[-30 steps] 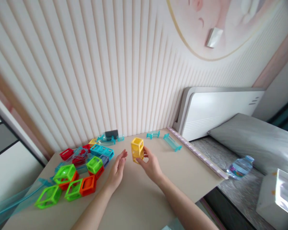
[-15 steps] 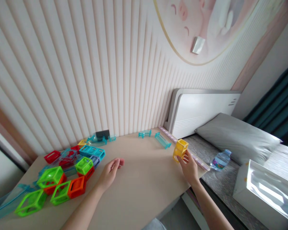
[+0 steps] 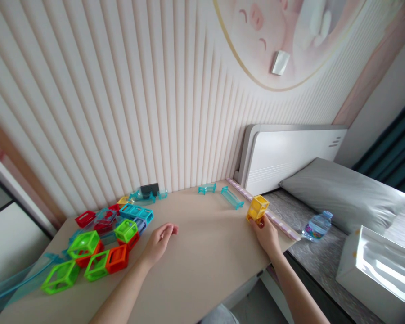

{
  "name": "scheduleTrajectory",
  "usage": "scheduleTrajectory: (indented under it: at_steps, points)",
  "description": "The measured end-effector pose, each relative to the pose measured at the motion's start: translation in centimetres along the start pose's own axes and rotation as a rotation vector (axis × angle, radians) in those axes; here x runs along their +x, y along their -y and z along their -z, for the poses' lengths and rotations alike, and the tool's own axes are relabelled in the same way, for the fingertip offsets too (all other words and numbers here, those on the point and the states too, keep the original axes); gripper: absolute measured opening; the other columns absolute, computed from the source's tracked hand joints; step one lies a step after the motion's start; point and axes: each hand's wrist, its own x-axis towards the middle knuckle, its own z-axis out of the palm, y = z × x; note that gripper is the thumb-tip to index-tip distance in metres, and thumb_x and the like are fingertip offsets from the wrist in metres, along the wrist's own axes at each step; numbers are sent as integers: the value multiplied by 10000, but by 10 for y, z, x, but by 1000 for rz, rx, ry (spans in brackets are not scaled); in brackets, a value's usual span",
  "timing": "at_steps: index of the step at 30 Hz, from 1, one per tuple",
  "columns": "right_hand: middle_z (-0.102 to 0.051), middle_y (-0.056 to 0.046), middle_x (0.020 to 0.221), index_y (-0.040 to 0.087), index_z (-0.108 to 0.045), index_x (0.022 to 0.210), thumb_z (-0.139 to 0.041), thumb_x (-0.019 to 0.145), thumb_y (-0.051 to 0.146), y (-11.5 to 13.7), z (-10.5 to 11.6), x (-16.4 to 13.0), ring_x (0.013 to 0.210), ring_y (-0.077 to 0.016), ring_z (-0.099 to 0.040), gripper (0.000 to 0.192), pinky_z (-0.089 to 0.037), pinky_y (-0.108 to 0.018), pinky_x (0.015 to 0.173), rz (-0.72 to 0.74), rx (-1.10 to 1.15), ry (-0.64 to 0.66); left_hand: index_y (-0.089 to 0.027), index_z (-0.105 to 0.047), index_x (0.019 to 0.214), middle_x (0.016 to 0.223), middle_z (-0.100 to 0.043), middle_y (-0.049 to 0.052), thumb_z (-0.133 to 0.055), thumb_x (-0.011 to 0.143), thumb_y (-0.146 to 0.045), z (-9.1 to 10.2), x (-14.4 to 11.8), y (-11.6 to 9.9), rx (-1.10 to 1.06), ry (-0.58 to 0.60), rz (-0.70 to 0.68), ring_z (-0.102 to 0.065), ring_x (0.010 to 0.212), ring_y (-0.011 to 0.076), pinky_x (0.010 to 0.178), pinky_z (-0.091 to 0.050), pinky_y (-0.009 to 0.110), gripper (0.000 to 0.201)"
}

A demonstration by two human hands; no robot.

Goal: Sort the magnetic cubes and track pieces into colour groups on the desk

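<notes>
Both hands were out over the desk [image 3: 202, 265]. My right hand [image 3: 266, 234] gripped the yellow block stack [image 3: 257, 208] from below, fingers closed round its lower end, at the desk's right edge just beside the purple-trimmed rim. Its long axis ran upward, leaning a little to the right, open frame faces toward me. My left hand [image 3: 159, 242] rested empty on the desktop, fingers loosely curled, near the pile of green, orange, red and blue blocks [image 3: 103, 243]. Two teal rails [image 3: 222, 194] lay behind the stack.
</notes>
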Motion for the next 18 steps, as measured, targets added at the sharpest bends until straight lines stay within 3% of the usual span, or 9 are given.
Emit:
scheduleTrajectory:
  at_steps: [5, 12, 18]
  points:
    - [-715, -148, 997, 180, -594, 1102, -541, 757, 548, -7, -3, 2, 860, -315, -661, 507, -480, -395, 749, 36, -48, -2, -254, -706, 839, 926, -755, 28, -438, 912, -585, 16, -14, -15, 123, 70, -11, -694, 966, 241, 892, -529, 326, 433]
    - [-689, -172, 1058, 152, -566, 1164, -488, 762, 529, -10, -9, 7, 928, -329, -650, 557, -484, -410, 787, 66, -96, 17, -250, -729, 890, 936, -756, 31, -435, 926, -581, 27, -32, 12, 244, 85, -67, -687, 919, 229, 802, -541, 292, 445]
    - [-575, -260, 1262, 41, -455, 1370, -466, 785, 579, -5, -6, -1, 1135, -391, -581, 795, -468, -471, 922, 9, -193, -16, -238, -710, 938, 939, -743, 36, -414, 971, -523, 31, -37, 18, 262, 115, -119, -679, 905, 201, 773, -529, 261, 413]
